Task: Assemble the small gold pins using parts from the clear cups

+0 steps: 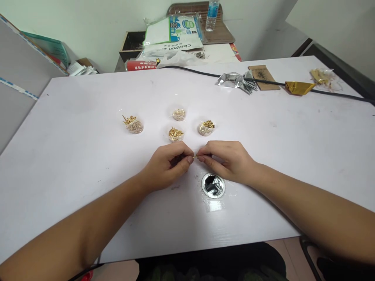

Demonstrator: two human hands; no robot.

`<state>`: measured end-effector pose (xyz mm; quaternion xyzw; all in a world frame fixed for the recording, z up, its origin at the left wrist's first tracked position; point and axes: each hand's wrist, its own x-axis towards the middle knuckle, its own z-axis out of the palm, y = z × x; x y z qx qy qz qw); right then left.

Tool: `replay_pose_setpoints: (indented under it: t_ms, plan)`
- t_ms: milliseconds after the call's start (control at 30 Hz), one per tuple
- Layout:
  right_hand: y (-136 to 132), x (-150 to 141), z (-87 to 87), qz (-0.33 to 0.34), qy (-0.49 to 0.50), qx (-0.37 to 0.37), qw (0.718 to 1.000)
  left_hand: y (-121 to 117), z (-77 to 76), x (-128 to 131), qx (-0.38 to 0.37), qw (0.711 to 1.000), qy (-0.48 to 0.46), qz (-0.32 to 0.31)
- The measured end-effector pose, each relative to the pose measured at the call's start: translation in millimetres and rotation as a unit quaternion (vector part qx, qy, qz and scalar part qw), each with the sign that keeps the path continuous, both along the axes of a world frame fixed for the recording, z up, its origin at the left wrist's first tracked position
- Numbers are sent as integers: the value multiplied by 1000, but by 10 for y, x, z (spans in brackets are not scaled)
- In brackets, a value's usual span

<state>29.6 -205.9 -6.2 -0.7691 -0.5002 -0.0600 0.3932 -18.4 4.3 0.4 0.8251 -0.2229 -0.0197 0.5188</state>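
My left hand [172,164] and my right hand [225,158] meet fingertip to fingertip over the middle of the table. Between their pinched fingers is a tiny gold-coloured metal pin [195,156], gripped from both sides; whether it is one part or two joined I cannot tell. Just beyond the hands stand small clear cups: one with short gold pieces [175,133], another with gold pieces [206,127], and one with paler small pieces [179,114]. Farther left, a cup [134,125] holds longer gold pins that stick out over its rim.
A round, shiny black-and-silver disc [213,185] is set in the white tabletop [88,164] below my right hand. Along the back run a black cable [199,72], crumpled silver foil [234,80], brown card [264,77] and gold foil [299,88]. A water bottle [212,15] stands behind.
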Motion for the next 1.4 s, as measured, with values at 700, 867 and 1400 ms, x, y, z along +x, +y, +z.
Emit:
replay_pose_setpoints:
  t_ms: [700, 867, 1400]
  plan:
    - [-4, 19, 34, 22, -85, -15, 996, -26, -48, -11, 36, 998, -49, 14]
    - [-3, -2, 7, 4, -80, -33, 996, -25, -53, -25, 43, 998, -46, 19]
    - [34, -89, 6, -46, -36, -36, 998, -53, -63, -29, 56, 996, -59, 37]
